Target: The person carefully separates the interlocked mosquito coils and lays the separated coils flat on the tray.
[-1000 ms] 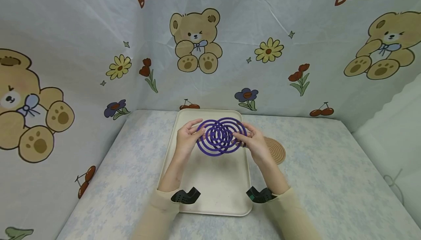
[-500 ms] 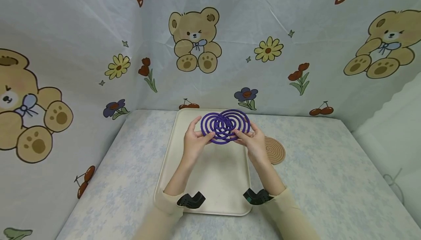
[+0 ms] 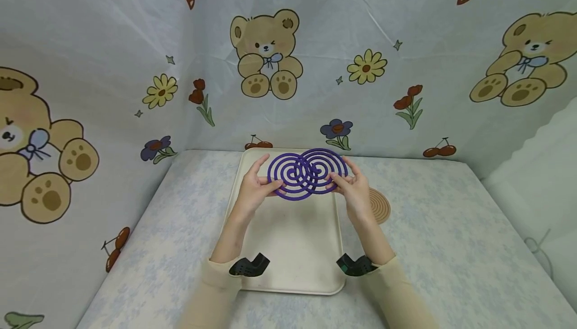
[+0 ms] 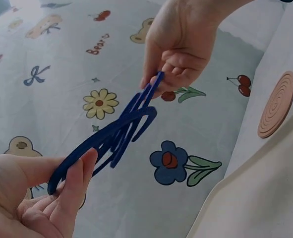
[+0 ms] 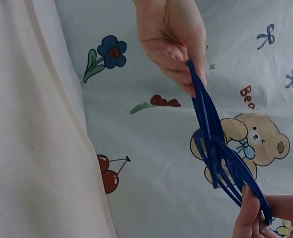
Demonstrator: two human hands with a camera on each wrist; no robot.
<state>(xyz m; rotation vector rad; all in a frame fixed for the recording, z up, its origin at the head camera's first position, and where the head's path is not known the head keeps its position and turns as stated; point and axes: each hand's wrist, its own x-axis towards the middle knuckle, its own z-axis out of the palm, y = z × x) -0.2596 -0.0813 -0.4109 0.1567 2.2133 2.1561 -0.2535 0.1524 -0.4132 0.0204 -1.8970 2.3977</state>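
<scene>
The left grip [image 3: 254, 189] is pinching one purple swirl [image 3: 291, 174]; the right grip [image 3: 353, 189] is pinching a second swirl [image 3: 318, 171]. The swirls are crossing between the grips. A tray [image 3: 293, 249] is lying under them, a brown mat [image 3: 380, 206] right of the right grip.

The left grip [image 3: 253, 193] and right grip [image 3: 357, 193] both pinch, forearms [image 3: 371, 239] slanting inward.

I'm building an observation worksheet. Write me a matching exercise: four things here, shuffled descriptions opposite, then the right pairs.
1. Purple spirals
2. Brown spiral disc
3. Cream tray
4. Bear-print sheet

A. Rectangular, with rounded corners
B. Upright behind the table
C. Held by the left hand and right hand
D. Lying to the right of the tray

Pairs: 1-C; 2-D; 3-A; 4-B
</scene>
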